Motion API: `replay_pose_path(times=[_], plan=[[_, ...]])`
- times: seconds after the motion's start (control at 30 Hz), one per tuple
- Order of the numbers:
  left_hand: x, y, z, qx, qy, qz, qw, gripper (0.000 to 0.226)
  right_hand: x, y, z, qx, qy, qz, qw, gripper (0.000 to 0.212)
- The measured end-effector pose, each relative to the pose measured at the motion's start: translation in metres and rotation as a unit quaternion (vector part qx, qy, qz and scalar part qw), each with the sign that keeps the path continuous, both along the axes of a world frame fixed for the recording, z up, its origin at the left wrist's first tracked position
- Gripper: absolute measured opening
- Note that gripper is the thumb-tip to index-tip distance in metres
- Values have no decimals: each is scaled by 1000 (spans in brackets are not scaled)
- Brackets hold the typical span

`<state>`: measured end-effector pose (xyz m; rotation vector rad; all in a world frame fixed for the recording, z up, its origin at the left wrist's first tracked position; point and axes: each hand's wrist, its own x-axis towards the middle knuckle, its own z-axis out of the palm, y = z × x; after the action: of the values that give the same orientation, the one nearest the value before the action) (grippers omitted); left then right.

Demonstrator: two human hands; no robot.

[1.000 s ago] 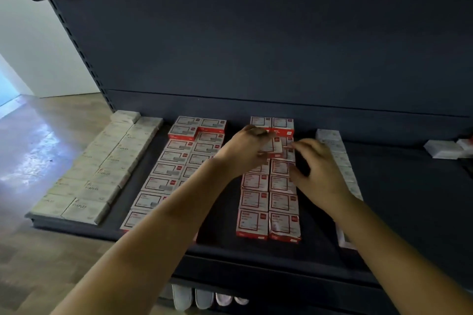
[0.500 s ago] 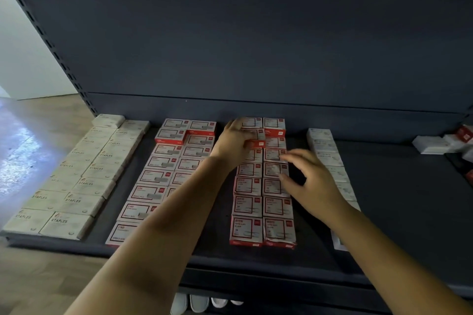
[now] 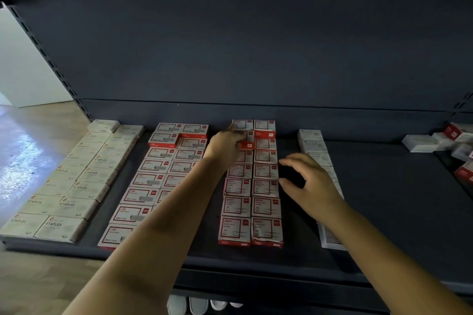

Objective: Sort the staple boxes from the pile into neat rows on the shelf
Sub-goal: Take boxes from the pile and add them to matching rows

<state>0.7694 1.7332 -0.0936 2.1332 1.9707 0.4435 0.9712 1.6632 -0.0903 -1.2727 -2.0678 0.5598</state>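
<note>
Red-and-white staple boxes lie in a double row [image 3: 252, 188] at the middle of the dark shelf [image 3: 399, 212]. At the back of that row, one staple box [image 3: 246, 141] sits on top of the others. My left hand [image 3: 224, 147] holds it by its left side, with the index finger stretched along its edge. My right hand [image 3: 308, 184] hovers with loosely spread fingers over the gap to the right of this row and holds nothing. The unsorted pile [image 3: 453, 143] of white and red boxes lies at the far right of the shelf.
Beige boxes marked STAPLES [image 3: 76, 181] fill two rows at the left. A second red-and-white double row [image 3: 158, 176] lies beside them, partly under my left forearm. A single white row [image 3: 313, 144] runs behind my right hand. White shoes [image 3: 204, 304] show below the shelf.
My right hand let go of the box and drew back to the right. My left hand carried the box farther toward the back of the row. The view shifted to the right.
</note>
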Motion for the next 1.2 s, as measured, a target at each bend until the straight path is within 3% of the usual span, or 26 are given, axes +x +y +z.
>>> replay_pose_path(times=[0.1, 0.4, 0.53, 0.67, 0.9, 1.1, 1.2], plan=[[16, -14, 8, -10, 82, -11, 997, 54, 15, -5, 4, -5, 4, -1, 1000, 39], [137, -92, 22, 65, 40, -140, 987, 53, 87, -14, 0, 19, -55, -33, 998, 42], [183, -104, 23, 109, 96, -174, 974, 54, 125, -21, 0, 29, -88, -46, 995, 36], [225, -107, 23, 114, 92, -189, 971, 49, 172, -27, -10, 31, -92, -77, 992, 40], [288, -115, 13, 48, 86, -164, 982, 51, 258, -32, -23, 14, -83, -116, 990, 40], [328, -118, -6, 43, 37, -163, 985, 48, 325, -18, -29, 78, -70, -212, 972, 32], [347, -113, -9, 28, 54, -168, 984, 47, 350, -14, -27, 95, -58, -261, 959, 29]])
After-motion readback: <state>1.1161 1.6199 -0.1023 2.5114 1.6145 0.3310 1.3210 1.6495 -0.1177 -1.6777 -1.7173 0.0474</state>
